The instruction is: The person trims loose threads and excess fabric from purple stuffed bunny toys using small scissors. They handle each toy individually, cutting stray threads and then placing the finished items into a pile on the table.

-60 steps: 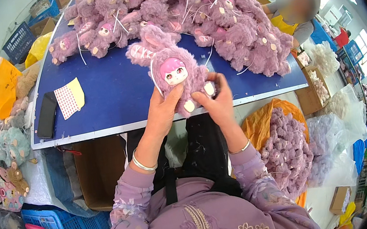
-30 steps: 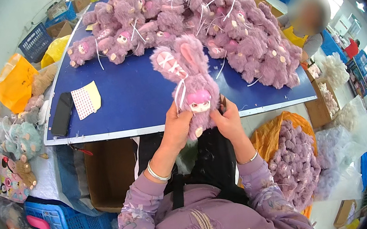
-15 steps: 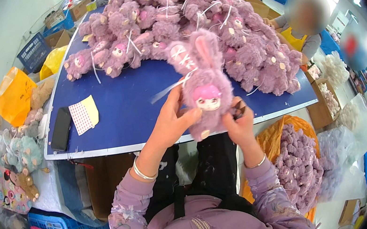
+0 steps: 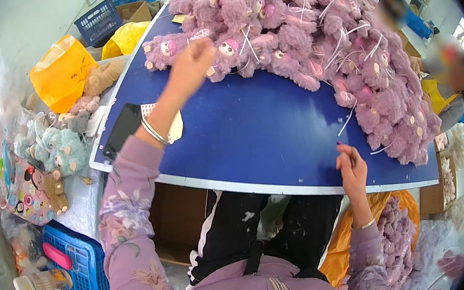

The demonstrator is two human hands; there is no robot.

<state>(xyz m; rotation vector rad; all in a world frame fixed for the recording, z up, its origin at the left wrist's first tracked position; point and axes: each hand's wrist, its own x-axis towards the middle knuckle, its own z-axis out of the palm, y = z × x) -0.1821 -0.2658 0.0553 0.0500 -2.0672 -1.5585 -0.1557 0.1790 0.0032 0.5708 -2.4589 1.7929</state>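
My left hand reaches over the table to the left end of a big heap of purple plush bunnies. Its fingers bend away from view, so their grip is hidden. Closest to it are a plush bunny with a pink-haired doll face, lying at the heap's edge, and another such bunny to its right. White ties hang from many of them. Above the table's front edge at right, my right hand is closed, its fingers curled round something small with a purplish tip.
The blue table has a pale rim. A black phone lies at its left, partly behind my arm. An orange sack of purple plush stands below, right. A blurred purple fuzzy thing shows lower right. People sit beyond the heap.
The plush bunny that both hands held has left them. My left hand has moved up and left to the heap; my right hand has moved right. The view has shifted.
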